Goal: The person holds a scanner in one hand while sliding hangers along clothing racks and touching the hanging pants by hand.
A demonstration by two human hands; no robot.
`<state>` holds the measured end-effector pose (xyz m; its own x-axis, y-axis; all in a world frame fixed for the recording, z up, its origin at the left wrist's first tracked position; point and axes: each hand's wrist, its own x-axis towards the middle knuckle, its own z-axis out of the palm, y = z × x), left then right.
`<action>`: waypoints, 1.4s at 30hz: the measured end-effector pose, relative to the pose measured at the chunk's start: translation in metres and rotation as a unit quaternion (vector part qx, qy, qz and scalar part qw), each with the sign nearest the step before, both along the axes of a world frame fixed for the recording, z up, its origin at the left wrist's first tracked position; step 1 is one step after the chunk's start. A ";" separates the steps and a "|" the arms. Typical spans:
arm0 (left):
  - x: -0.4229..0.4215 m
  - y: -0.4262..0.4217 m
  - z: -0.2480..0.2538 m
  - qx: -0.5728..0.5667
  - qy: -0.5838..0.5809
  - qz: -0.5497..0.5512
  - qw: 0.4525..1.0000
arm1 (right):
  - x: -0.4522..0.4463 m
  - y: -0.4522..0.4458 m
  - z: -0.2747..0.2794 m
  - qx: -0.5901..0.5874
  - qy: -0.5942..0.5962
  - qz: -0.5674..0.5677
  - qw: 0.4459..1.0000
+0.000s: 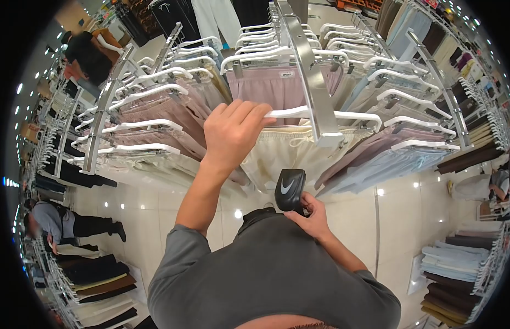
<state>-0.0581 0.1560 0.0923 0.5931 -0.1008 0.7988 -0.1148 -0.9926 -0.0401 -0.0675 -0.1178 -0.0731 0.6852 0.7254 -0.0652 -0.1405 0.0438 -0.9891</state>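
Note:
My left hand (pixel 235 131) is closed around the left end of a white hanger (pixel 351 116) on the front of the middle rail. From this hanger hang cream drawstring trousers (pixel 277 156), facing me. Low in front of my body, my right hand (pixel 312 216) grips a black handheld object (pixel 290 189) with a rounded head and a light swoosh-like mark. I cannot make out its exact kind. It is just below the cream trousers, and whether it touches them is unclear. Behind them hang pink trousers (pixel 266 90) on another white hanger.
The metal rail (pixel 310 71) juts toward me between my hands and the right-hand garments. More hanging trousers line the left rail (pixel 101 126) and right rail (pixel 441 82). Folded clothes (pixel 452 260) are stacked at lower right. One person (pixel 52 219) stands left, another (pixel 90 55) farther back.

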 end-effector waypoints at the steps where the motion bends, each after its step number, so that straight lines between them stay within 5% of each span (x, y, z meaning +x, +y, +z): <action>1: 0.002 -0.001 -0.001 0.001 -0.001 0.001 1.000 | 0.003 -0.003 0.002 -0.001 -0.002 0.005 1.000; 17: 0.019 -0.013 -0.023 -0.020 -0.004 0.100 0.995 | 0.056 -0.054 -0.014 0.003 -0.027 0.081 0.996; 20: 0.021 -0.062 -0.031 -0.029 -0.118 0.152 0.981 | 0.079 -0.082 -0.002 -0.008 -0.069 0.091 0.993; 22: 0.023 -0.099 -0.055 -0.069 -0.182 0.056 0.979 | 0.096 -0.105 0.002 0.015 -0.073 0.094 0.993; 24: 0.040 -0.138 -0.061 -0.126 -0.069 -0.126 0.982 | 0.114 -0.132 0.005 0.036 -0.080 0.100 0.991; 28: 0.109 -0.216 -0.039 -0.195 0.011 -0.269 0.943 | 0.148 -0.182 0.006 0.041 -0.103 0.122 0.986; 37: 0.173 -0.287 -0.031 -0.242 0.184 -0.203 0.931 | 0.177 -0.250 -0.003 0.071 -0.076 0.126 0.987; 42: 0.189 -0.293 -0.036 -0.250 0.155 -0.221 0.930 | 0.186 -0.260 -0.001 0.076 -0.081 0.139 0.984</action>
<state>0.1305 -0.1371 0.0560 0.7921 -0.0510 0.6083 -0.4441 -0.7319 0.5169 0.1190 -0.3774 -0.0740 0.4515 0.8793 0.1516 -0.0092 0.1745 -0.9846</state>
